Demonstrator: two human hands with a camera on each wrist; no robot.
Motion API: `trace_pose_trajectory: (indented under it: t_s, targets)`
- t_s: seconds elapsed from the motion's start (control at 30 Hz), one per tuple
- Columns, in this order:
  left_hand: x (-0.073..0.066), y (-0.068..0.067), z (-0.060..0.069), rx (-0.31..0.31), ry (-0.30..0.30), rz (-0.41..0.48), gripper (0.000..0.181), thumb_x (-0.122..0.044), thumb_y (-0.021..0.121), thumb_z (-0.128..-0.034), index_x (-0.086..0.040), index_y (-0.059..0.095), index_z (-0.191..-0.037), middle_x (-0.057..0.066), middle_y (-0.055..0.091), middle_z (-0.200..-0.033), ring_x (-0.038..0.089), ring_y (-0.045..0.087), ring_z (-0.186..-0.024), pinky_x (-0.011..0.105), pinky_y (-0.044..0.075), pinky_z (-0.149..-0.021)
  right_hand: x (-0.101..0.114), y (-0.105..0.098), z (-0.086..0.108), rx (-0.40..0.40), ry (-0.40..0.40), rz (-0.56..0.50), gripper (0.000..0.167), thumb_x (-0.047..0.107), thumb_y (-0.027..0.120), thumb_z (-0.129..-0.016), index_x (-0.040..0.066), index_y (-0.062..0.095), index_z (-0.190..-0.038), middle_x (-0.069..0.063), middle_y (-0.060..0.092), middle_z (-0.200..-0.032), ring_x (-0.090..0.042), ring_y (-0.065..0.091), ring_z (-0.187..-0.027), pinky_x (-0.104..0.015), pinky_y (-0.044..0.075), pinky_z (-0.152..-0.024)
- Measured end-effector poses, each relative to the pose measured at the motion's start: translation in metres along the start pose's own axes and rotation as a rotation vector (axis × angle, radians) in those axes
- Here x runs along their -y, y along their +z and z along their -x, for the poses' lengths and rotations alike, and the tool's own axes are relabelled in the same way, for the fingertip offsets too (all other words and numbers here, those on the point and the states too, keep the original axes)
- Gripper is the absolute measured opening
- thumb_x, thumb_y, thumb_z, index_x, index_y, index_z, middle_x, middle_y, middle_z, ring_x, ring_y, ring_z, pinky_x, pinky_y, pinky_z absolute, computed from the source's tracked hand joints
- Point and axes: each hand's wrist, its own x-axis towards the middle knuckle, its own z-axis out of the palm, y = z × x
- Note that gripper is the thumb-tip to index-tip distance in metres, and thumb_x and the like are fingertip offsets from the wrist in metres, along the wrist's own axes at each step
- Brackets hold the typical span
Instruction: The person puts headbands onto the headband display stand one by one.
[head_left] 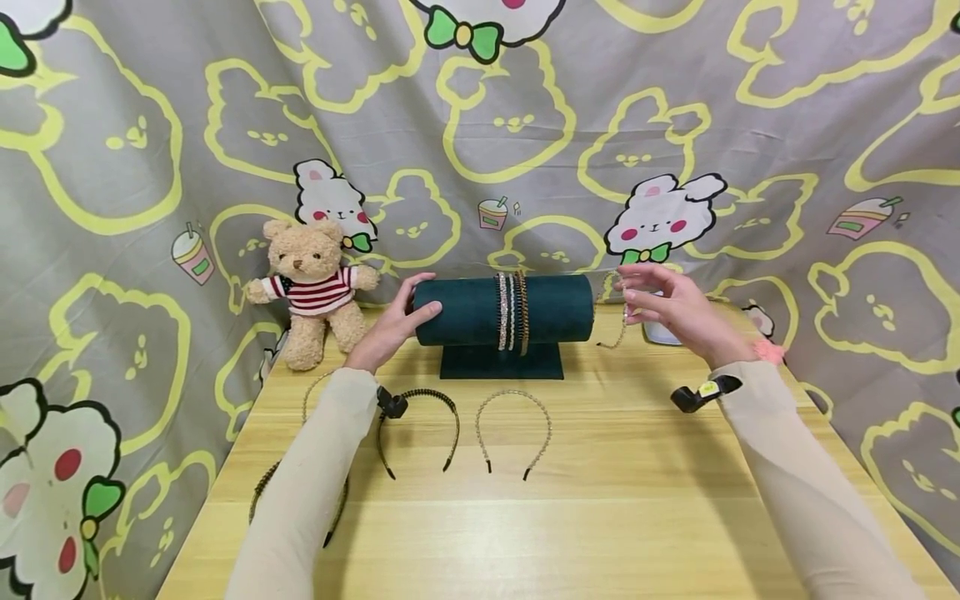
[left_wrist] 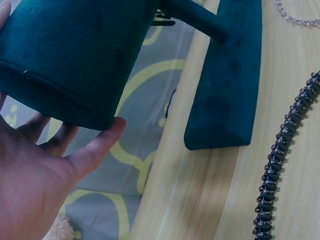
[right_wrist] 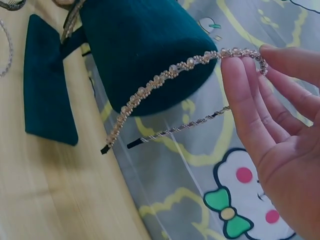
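On the tabletop [head_left: 600, 517], four bands [left_wrist: 276, 160] lie loose, three others [head_left: 512, 312] already ring the stand [head_left: 465, 312] gripped by the left hand [head_left: 393, 325], and the right hand [head_left: 677, 308] pinches another [right_wrist: 156, 80], unplaced.

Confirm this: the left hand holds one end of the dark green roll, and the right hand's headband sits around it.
The headband isn't around the roll: the right hand holds it beside the roll's other end, as the head view shows.

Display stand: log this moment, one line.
left hand: grips display stand, left end | right hand: pinches beaded headband beside right end | on stand: mounted headbands | on table: loose headbands
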Motion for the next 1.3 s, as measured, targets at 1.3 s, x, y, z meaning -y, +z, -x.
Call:
trace_pose_trajectory:
  t_s: [1.3]
  targets:
    - [0.0, 0.001, -0.001, -0.006, -0.006, -0.007, 0.069, -0.054, 0.069, -0.105, -0.048, 0.033, -0.164, -0.001, 0.0, -0.184, 0.038, 0.019, -0.167, 0.074, 0.031, -0.125, 0.008, 0.037, -0.024, 0.029, -0.102, 0.595, 0.046, 0.02, 0.074, -0.106, 0.014, 0.065, -0.151, -0.012, 0.059, -0.146, -0.032, 0.059, -0.127, -0.046, 0.059, -0.103]
